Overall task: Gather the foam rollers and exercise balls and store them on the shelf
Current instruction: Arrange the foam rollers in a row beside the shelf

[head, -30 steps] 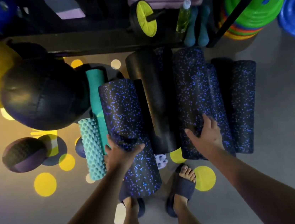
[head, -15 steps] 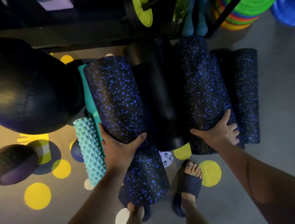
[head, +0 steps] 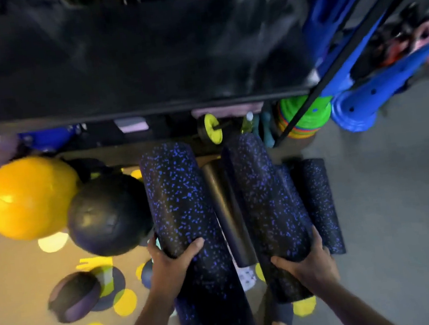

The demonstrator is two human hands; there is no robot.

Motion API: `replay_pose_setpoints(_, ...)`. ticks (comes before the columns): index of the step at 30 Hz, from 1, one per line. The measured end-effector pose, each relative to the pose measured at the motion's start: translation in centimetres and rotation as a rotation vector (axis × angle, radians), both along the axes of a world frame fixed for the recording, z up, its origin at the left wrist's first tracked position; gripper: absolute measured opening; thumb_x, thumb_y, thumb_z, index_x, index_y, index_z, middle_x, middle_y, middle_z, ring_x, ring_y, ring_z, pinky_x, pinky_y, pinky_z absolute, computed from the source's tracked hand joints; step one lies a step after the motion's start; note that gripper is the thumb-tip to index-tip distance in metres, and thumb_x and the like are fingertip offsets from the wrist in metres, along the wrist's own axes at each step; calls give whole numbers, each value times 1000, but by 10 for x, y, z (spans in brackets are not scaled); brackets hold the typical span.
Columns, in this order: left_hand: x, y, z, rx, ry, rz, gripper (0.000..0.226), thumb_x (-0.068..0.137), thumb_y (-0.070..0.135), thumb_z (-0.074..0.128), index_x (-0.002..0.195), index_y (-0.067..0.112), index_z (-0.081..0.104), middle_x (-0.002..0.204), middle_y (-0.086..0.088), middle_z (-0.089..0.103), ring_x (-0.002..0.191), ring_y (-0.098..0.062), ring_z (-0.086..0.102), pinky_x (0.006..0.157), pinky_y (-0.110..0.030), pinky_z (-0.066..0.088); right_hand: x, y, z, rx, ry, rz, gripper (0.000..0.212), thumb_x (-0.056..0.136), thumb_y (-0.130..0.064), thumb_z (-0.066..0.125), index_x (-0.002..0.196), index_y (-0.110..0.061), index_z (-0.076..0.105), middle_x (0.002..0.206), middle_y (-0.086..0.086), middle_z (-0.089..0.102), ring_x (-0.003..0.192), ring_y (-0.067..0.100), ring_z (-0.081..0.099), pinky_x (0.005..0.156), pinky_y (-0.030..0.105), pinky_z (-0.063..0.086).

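Currently the left hand [head: 172,264] holds a thick black foam roller with blue speckles [head: 183,206]. Its grip is closed around the roller near the middle, with the thumb on the top side and the fingers curled around the left side. The right hand [head: 310,266] holds a second black foam roller with blue speckles [head: 267,204] close to its near end. The thumb lies across the top and the fingers wrap around the right side.

Both rollers lie lengthwise, side by side, and their far ends point to the black metal shelf [head: 115,66], which fills the far part of the view. Between them a thin smooth black foam roller [head: 226,215] lies on the grey floor [head: 404,220]. Just right of the right hand lies a shorter speckled foam roller [head: 318,203].

On the left, a large yellow exercise ball [head: 26,199] touches a black exercise ball [head: 106,216], and the black one is just beside the roller in the left hand. Nearer and further left, a dark ball with a purple band [head: 73,297] rests on the floor among yellow round spots. At the foot of the shelf are a yellow and black wheel with an axle [head: 212,133] and a stack of green discs [head: 305,116]. Everything is a little blurred.
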State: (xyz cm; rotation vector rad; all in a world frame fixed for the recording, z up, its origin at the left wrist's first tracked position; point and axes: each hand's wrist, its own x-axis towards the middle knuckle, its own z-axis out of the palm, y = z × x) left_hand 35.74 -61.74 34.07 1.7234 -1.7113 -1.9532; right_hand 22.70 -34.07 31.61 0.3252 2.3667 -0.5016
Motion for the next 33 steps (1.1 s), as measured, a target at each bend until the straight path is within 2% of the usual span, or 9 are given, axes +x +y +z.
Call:
replay_pose_setpoints(4, -28, -25, 78, 40, 93, -24, 128, 48, 61, 96, 155, 36, 29, 131, 7, 62, 110, -18, 65, 101, -44, 52, -10, -8, 68, -105, 89, -14, 153, 31, -87, 75, 158, -34, 9, 147, 18, 47, 135, 38, 46, 111, 52, 41)
replay_pose_setpoints(9, -87, -43, 116, 82, 200, 30, 114, 56, 56, 95, 152, 40, 36, 130, 9, 65, 111, -18, 68, 91, -40, 55, -59, -18, 93, -261, 200, -107, 157, 24, -96, 70, 157, -32, 16, 149, 9, 51, 134, 31, 50, 111, 48, 43)
replay_pose_setpoints(13, -138, -46, 111, 139, 256, 76, 104, 48, 60, 98, 138, 35, 52, 125, 3, 73, 110, -25, 73, 100, -54, 55, -148, -37, 87, -306, 266, -93, 147, 27, -94, 74, 152, -37, 22, 141, 9, 58, 127, 30, 57, 106, 49, 47)
replay_pose_setpoints(18, -208, -37, 91, 109, 325, 86, 91, 49, 58, 92, 130, 28, 63, 118, 0, 76, 103, -25, 76, 95, -48, 59, -284, -77, 91, -250, 420, -27, 134, 35, -92, 71, 149, -39, 25, 138, 14, 57, 126, 39, 56, 103, 54, 47)
replay_pose_setpoints(21, -239, -28, 84, 96, 362, 136, 73, 62, 47, 91, 128, 31, 64, 115, -4, 77, 101, -28, 76, 89, -45, 61, -366, -110, 93, -237, 513, 5, 129, 49, -84, 75, 154, -33, 19, 141, 19, 51, 128, 43, 51, 107, 54, 44)
replay_pose_setpoints(24, -262, -22, 77, 117, 375, 180, 64, 71, 43, 90, 128, 32, 64, 116, -4, 77, 102, -30, 76, 92, -47, 60, -433, -138, 87, -197, 594, 89, 108, 71, -68, 74, 156, -21, 24, 146, 20, 46, 133, 43, 43, 111, 52, 38)
replay_pose_setpoints(26, -274, -17, 71, 117, 377, 180, 74, 65, 52, 92, 130, 35, 63, 119, -4, 76, 106, -30, 75, 99, -54, 57, -457, -142, 74, -152, 560, 295, 90, 81, -57, 66, 154, -18, 32, 151, 20, 43, 137, 42, 40, 114, 49, 35)
replay_pose_setpoints(28, -285, -12, 65, 126, 382, 173, 76, 64, 55, 91, 131, 35, 61, 122, -4, 75, 110, -31, 73, 101, -58, 55, -468, -138, 61, -125, 487, 428, 84, 89, -49, 63, 159, -20, 27, 162, 16, 28, 146, 39, 30, 121, 44, 27)
replay_pose_setpoints(33, -310, -5, 57, 86, 342, 210, 75, 65, 52, 92, 131, 37, 60, 119, -2, 76, 106, -28, 75, 96, -53, 58, -483, -130, 53, -102, 453, 483, 83, 93, -52, 55, 161, -19, 20, 166, 17, 15, 149, 40, 23, 123, 43, 21)
